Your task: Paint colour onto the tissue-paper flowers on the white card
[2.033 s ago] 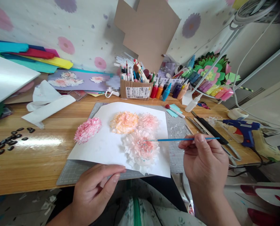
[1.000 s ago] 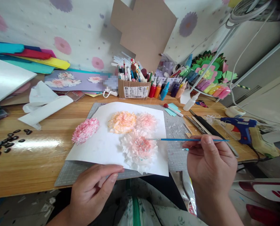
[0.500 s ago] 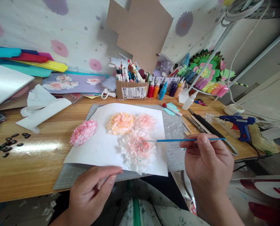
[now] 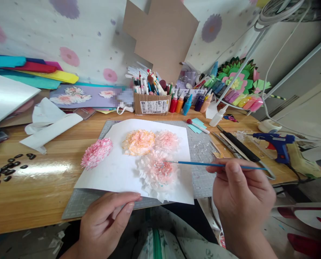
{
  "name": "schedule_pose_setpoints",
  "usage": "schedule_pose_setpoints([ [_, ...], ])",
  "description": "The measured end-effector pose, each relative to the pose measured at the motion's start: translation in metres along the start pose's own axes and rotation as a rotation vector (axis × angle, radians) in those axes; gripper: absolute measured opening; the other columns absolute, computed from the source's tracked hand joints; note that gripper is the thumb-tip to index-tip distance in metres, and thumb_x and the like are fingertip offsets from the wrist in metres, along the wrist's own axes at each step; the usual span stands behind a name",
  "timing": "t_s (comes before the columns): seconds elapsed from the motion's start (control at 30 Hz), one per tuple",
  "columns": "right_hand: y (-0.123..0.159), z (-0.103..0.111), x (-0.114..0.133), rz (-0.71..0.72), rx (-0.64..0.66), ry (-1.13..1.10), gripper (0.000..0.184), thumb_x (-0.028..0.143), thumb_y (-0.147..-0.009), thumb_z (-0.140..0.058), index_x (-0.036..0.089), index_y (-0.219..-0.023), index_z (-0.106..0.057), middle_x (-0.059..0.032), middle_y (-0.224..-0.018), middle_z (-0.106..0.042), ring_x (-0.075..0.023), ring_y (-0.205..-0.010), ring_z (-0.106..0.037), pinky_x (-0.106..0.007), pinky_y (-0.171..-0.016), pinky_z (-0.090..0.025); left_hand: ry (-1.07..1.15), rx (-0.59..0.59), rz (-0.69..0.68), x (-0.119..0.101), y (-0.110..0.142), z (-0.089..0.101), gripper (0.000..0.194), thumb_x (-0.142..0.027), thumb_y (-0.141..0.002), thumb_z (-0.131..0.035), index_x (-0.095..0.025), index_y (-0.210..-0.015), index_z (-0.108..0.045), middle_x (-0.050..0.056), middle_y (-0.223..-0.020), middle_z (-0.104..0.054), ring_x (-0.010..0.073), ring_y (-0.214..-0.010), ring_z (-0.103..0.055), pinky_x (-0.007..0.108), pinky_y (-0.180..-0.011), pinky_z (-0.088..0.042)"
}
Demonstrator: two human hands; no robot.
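Observation:
My right hand (image 4: 243, 196) pinches a thin blue paintbrush (image 4: 195, 163) between thumb and fingers. The brush lies nearly level, its tip against the pink centre of a large white-and-pink paper flower (image 4: 156, 172). An orange-yellow paper flower (image 4: 139, 142) and a smaller pale pink one (image 4: 167, 140) sit behind it on a sheet of white paper (image 4: 109, 174). A denser pink flower (image 4: 96, 153) rests at the sheet's left edge. My left hand (image 4: 106, 219) is closed at the sheet's near edge, index finger along it and thumb below; the exact grip is partly hidden.
A grey cutting mat (image 4: 79, 203) lies under the sheet. Dark beads (image 4: 5, 171) are scattered left. Behind stand a cardboard box of pens and brushes (image 4: 152, 104) and paint bottles (image 4: 187, 105). A blue glue gun (image 4: 280, 145), a black-handled tool (image 4: 240, 144) and a makeup brush (image 4: 199, 126) lie right.
My right hand has moved slightly right and down, tilting the brush's back end lower. The brush tip stays at the flower's centre. My left hand has hardly moved.

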State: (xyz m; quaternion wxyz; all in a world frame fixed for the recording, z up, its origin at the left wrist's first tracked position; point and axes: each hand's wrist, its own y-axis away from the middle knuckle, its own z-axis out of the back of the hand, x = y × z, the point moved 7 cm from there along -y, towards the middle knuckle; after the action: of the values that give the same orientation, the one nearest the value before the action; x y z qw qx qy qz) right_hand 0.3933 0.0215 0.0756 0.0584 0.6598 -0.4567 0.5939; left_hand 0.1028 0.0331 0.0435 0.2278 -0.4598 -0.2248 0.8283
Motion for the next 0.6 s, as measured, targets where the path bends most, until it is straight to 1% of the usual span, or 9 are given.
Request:
schedule_pose_setpoints([
  [0.07,0.003,0.004,0.007,0.048,-0.032,0.036,0.019,0.034,-0.083,-0.081,0.018,-0.078,-0.071,0.0,-0.074,-0.075,-0.0152,-0.058,-0.069,-0.032,-0.064,-0.056,-0.003,0.003,0.001,0.0,0.0,0.0,0.017,-0.024,-0.093,-0.065,-0.036,-0.097,-0.076,-0.008,-0.076,-0.08,0.0106,-0.059,-0.074,0.015,-0.05,-0.052],
  [0.13,0.006,0.007,0.014,0.111,-0.039,0.09,0.017,0.033,-0.086,-0.079,0.019,-0.081,-0.071,0.0006,-0.076,-0.075,-0.0156,-0.061,-0.07,-0.033,-0.066,-0.057,-0.006,0.004,0.001,0.0,0.0,0.0,0.016,-0.025,-0.093,-0.064,-0.036,-0.097,-0.075,-0.008,-0.075,-0.08,0.0104,-0.059,-0.074,0.015,-0.05,-0.052],
  [0.2,0.01,0.007,0.018,0.168,0.006,0.142,0.014,0.031,-0.089,-0.075,0.019,-0.083,-0.071,0.0006,-0.077,-0.075,-0.0148,-0.064,-0.071,-0.033,-0.066,-0.057,-0.005,0.0,0.003,0.0,0.0,0.001,0.016,-0.026,-0.093,-0.064,-0.036,-0.098,-0.076,-0.008,-0.076,-0.08,0.0106,-0.059,-0.074,0.015,-0.05,-0.052],
  [0.3,0.012,0.004,0.02,0.207,0.1,0.193,0.01,0.028,-0.091,-0.073,0.02,-0.084,-0.073,-0.0002,-0.079,-0.076,-0.0143,-0.069,-0.071,-0.031,-0.069,-0.059,-0.003,0.004,0.005,0.001,0.0,0.0,0.017,-0.024,-0.093,-0.065,-0.036,-0.098,-0.076,-0.008,-0.077,-0.081,0.011,-0.06,-0.075,0.015,-0.05,-0.052],
  [0.37,0.012,0.007,0.021,0.239,0.091,0.215,0.01,0.028,-0.091,-0.073,0.021,-0.084,-0.073,-0.0007,-0.078,-0.076,-0.0149,-0.069,-0.071,-0.032,-0.07,-0.059,-0.01,0.006,0.002,0.0,0.0,-0.001,0.017,-0.024,-0.093,-0.065,-0.035,-0.098,-0.076,-0.008,-0.075,-0.08,0.0113,-0.06,-0.075,0.015,-0.051,-0.053],
  [0.47,0.011,0.014,0.022,0.251,0.026,0.208,0.011,0.028,-0.091,-0.073,0.02,-0.084,-0.073,-0.0004,-0.079,-0.075,-0.0157,-0.071,-0.072,-0.033,-0.07,-0.06,-0.017,-0.003,-0.006,-0.002,0.0,0.0,0.017,-0.024,-0.093,-0.064,-0.035,-0.097,-0.076,-0.007,-0.074,-0.08,0.0117,-0.059,-0.074,0.016,-0.05,-0.053],
  [0.53,0.011,0.013,0.02,0.245,0.05,0.162,0.008,0.026,-0.092,-0.072,0.021,-0.086,-0.073,0.0005,-0.08,-0.075,-0.0157,-0.073,-0.072,-0.034,-0.069,-0.061,-0.02,-0.003,-0.004,-0.002,0.0,0.001,0.017,-0.024,-0.093,-0.064,-0.034,-0.098,-0.076,-0.007,-0.075,-0.08,0.0119,-0.059,-0.074,0.016,-0.049,-0.052],
  [0.6,0.013,0.01,0.022,0.282,0.102,0.13,0.004,0.022,-0.091,-0.071,0.022,-0.09,-0.075,0.0012,-0.081,-0.075,-0.0156,-0.075,-0.072,-0.034,-0.072,-0.061,-0.033,0.002,-0.002,-0.001,0.002,0.002,0.016,-0.025,-0.094,-0.064,-0.034,-0.099,-0.076,-0.007,-0.075,-0.08,0.0119,-0.06,-0.075,0.016,-0.05,-0.052],
])
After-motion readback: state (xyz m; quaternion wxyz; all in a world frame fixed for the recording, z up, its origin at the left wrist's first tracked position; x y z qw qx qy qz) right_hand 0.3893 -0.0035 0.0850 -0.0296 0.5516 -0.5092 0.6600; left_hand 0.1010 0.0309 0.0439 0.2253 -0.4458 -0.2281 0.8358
